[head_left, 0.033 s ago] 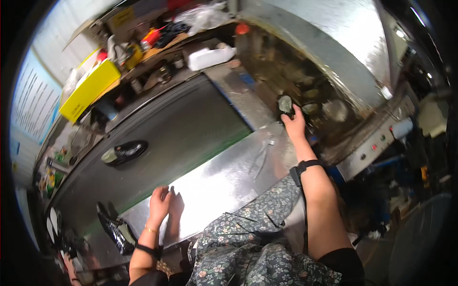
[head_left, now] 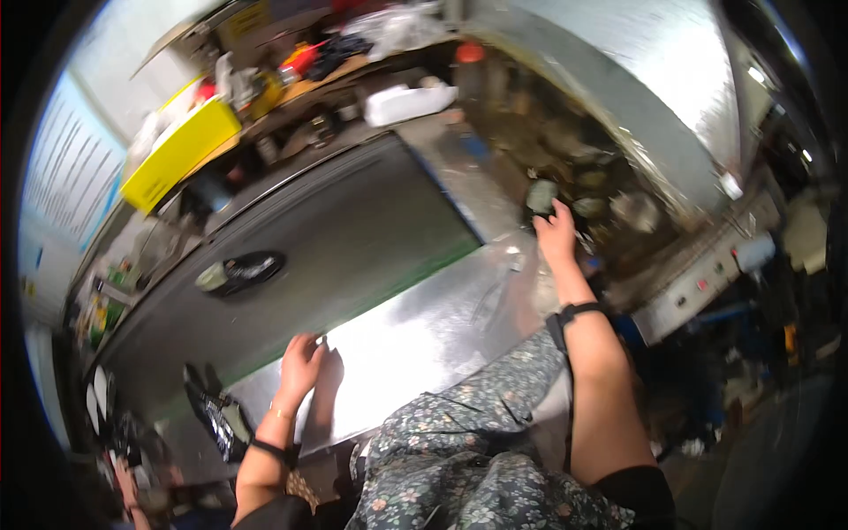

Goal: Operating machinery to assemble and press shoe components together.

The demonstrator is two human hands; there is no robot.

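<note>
My right hand [head_left: 556, 235] reaches to the far right over a brown, cluttered recess. Its thumb and fingers grip a black shoe [head_left: 541, 196] with a rounded grey-green top; most of it is dark and blurred. Nearer on the left, my left hand [head_left: 301, 364] hovers by the shiny metal ledge [head_left: 397, 309], fingers loosely bent, thumb apart, nothing visible in it. Farther off, a black shoe with a pale green end [head_left: 240, 272] lies on the dark belt [head_left: 353, 212]. Left of my left forearm, another glossy black shoe [head_left: 215, 415] rests across the ledge.
A yellow box [head_left: 181, 155] and a white container [head_left: 411, 103] stand along the cluttered back shelf. A control panel with buttons [head_left: 698, 287] borders the recess on the right. At the lower left, another person's hand [head_left: 124, 481] is near more shoes.
The whole view has shifted slightly, with the workbench appearing a little farther right. Both hands keep nearly the same places; the right hand stays on the shoe.
</note>
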